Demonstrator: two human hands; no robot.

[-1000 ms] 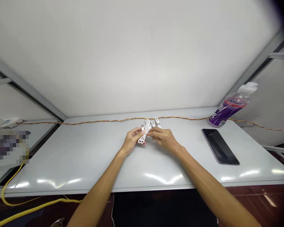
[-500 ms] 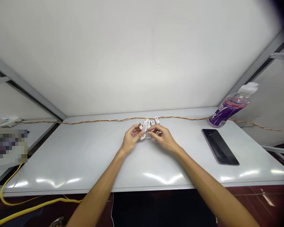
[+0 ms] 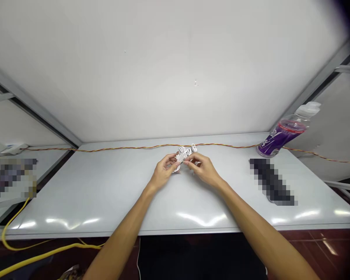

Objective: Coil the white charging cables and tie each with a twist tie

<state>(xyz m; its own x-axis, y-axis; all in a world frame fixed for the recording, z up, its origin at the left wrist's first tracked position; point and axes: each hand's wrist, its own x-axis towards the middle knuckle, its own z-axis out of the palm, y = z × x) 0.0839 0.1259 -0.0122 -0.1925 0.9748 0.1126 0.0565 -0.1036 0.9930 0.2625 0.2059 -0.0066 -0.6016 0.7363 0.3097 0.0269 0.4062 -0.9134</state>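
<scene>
Over a glossy tabletop (image 3: 84,198), left hand (image 3: 163,173) and right hand (image 3: 202,169) pinch looped white cables (image 3: 182,155).

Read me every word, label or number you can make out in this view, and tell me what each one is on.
Nothing can be read for certain.
Purple label on the plastic bottle: large white lettering, too blurred and slanted to read.
Pixelated patch on the right of the table: unreadable.
Pixelated patch at the left: unreadable.
</scene>
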